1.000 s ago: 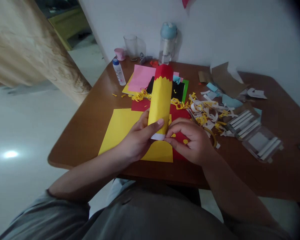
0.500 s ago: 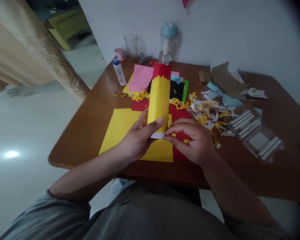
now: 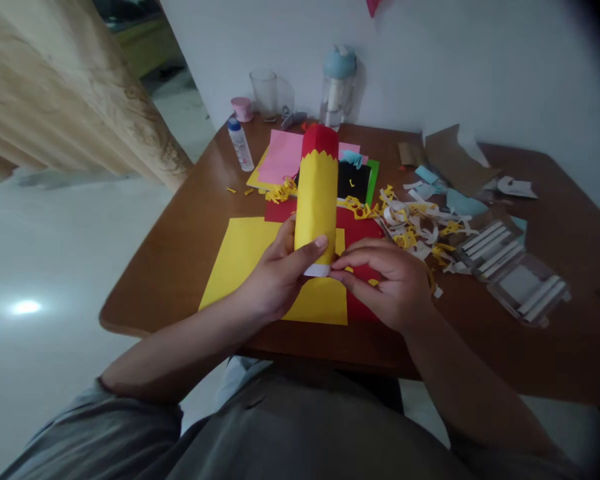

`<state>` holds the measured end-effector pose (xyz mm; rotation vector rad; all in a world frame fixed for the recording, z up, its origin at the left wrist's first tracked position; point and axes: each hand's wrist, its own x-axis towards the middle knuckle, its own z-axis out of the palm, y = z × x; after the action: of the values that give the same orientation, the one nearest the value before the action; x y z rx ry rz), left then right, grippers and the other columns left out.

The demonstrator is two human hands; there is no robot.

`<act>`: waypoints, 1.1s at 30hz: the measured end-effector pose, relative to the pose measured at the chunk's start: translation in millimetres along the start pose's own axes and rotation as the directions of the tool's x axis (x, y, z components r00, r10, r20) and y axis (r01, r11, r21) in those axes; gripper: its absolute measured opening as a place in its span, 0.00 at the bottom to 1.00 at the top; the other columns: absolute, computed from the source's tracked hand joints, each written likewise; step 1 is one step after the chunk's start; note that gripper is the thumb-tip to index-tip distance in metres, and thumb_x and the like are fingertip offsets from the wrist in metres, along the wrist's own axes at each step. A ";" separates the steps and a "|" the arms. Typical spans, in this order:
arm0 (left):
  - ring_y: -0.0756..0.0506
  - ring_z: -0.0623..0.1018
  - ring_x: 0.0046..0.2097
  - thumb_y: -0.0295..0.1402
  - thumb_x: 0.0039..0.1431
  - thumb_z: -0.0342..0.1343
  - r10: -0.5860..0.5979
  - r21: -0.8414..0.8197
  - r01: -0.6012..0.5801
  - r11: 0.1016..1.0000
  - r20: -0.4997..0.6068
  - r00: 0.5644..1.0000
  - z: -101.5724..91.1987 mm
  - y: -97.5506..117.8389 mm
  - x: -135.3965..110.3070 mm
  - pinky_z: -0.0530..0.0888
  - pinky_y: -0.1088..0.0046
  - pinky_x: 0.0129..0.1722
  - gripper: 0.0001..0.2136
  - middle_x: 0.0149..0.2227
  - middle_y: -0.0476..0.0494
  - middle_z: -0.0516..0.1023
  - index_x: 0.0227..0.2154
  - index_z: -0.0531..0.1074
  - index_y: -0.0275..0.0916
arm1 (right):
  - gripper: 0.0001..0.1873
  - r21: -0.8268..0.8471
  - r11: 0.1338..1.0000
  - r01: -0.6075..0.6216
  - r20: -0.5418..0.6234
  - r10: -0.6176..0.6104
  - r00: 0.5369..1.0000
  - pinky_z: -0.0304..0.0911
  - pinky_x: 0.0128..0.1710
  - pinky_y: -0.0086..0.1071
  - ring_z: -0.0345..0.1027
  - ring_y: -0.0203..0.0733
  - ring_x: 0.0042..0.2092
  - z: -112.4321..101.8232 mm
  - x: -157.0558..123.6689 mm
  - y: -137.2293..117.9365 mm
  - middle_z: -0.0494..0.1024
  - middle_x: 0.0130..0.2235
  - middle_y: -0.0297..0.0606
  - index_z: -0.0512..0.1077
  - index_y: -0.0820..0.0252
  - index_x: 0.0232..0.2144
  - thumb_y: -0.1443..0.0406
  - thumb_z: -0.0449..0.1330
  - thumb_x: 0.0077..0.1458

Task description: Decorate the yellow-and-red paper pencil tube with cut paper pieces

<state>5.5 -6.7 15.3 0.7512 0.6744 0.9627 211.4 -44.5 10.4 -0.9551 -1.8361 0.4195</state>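
Observation:
A yellow paper tube [image 3: 317,197] stands upright over the table, with a red zigzag-edged top and a white band at its lower end. My left hand [image 3: 283,273] wraps around its lower part, thumb across the front and the other fingers mostly hidden behind. At the bottom right edge, my right hand [image 3: 387,277] pinches the white rim between thumb and index finger. Beneath the hands lie a yellow paper sheet [image 3: 240,253] and a red sheet [image 3: 363,303].
Yellow and white paper scraps [image 3: 425,230] lie right of the tube, beside an open clear plastic case [image 3: 527,290]. Toward the back are a glue bottle [image 3: 241,148], a drinking glass [image 3: 264,97], a water bottle [image 3: 337,90] and brown cardboard [image 3: 457,160]. The wooden table [image 3: 165,267] has its edge near my body.
The tube's red top has leaned slightly left. Both hands keep their hold, and the whole view has shifted a little.

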 end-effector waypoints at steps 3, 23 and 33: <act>0.46 0.83 0.46 0.39 0.62 0.80 0.028 0.007 -0.028 1.000 -0.003 1.000 0.7 -0.7 -1.3 0.80 0.70 0.46 0.29 0.52 0.44 0.86 0.62 0.74 0.44 | 0.09 0.003 1.000 -0.006 0.006 0.006 1.000 0.83 0.44 0.34 0.88 0.43 0.41 0.0 -0.1 0.3 0.91 0.41 0.35 0.86 0.51 0.43 0.71 0.78 0.67; 0.46 0.83 0.44 0.41 0.63 0.80 -0.002 -0.001 0.002 1.000 0.037 0.999 -3.0 -5.6 1.2 0.79 0.70 0.44 0.27 0.52 0.44 0.86 0.59 0.74 0.45 | 0.08 0.059 0.998 0.032 0.082 -0.036 0.996 0.79 0.46 0.38 0.83 0.44 0.42 -2.0 1.4 3.8 0.87 0.41 0.36 0.79 0.51 0.45 0.69 0.73 0.70; 0.42 0.86 0.49 0.42 0.62 0.82 -0.025 0.007 0.025 1.000 0.060 0.998 -2.5 -5.4 0.2 0.79 0.70 0.43 0.33 0.55 0.41 0.87 0.64 0.74 0.45 | 0.09 0.001 0.997 0.078 0.118 -0.077 0.990 0.75 0.48 0.38 0.79 0.44 0.45 -0.5 -2.0 4.2 0.84 0.42 0.36 0.75 0.51 0.45 0.72 0.67 0.73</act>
<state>6.1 -7.9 9.5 0.7724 0.6333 0.9122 214.0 -43.5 6.7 -0.8743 -1.9747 0.4331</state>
